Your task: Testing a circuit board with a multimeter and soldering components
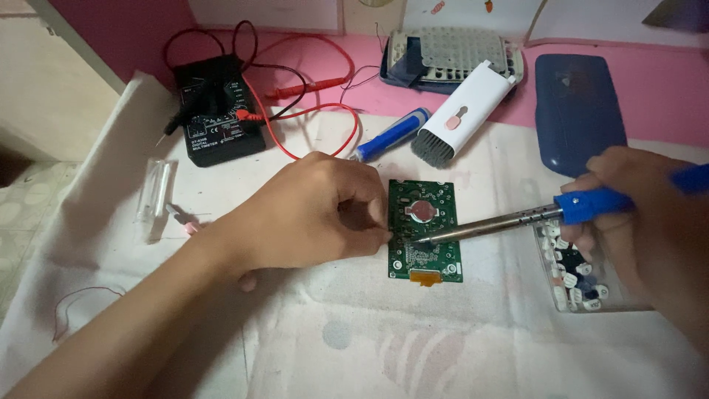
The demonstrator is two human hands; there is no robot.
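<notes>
Head camera looks steeply down, close over the cloth-covered table (443, 347).

Up at the far left sits a black multimeter (216, 111) with a pale printed dial label on its face, while over on the right a small clear plastic box (583, 277) of white and dark bits lies just under the right hand (650, 222).
</notes>
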